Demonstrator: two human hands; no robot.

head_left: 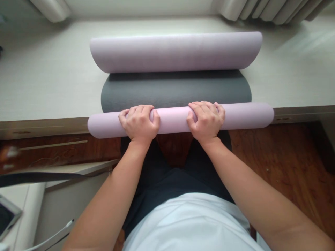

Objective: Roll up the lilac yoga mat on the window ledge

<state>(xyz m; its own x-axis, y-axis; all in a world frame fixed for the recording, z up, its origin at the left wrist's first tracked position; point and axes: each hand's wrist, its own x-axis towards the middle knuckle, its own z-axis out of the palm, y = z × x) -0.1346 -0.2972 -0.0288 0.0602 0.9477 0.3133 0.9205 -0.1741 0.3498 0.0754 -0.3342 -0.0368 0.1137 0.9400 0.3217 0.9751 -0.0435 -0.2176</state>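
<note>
A mat, pink on one face and dark grey on the other, lies across a pale ledge. Its near end forms a pink roll (172, 120) along the ledge's front edge. My left hand (141, 122) is wrapped over this roll left of its middle, and my right hand (206, 120) grips it right of the middle. Beyond the roll, a ribbed grey stretch (178, 89) of the mat lies exposed. The far end curls up and over, showing its pink face (175, 52). The undersides of both hands are hidden.
The pale ledge (47, 76) extends to both sides. Curtains (261, 10) hang at the back right, with another fold at the back left. At the lower left are a white desk (28, 209), a white cable (56, 233) and a dark-screened device (6, 216). The floor (274, 164) is brown wood.
</note>
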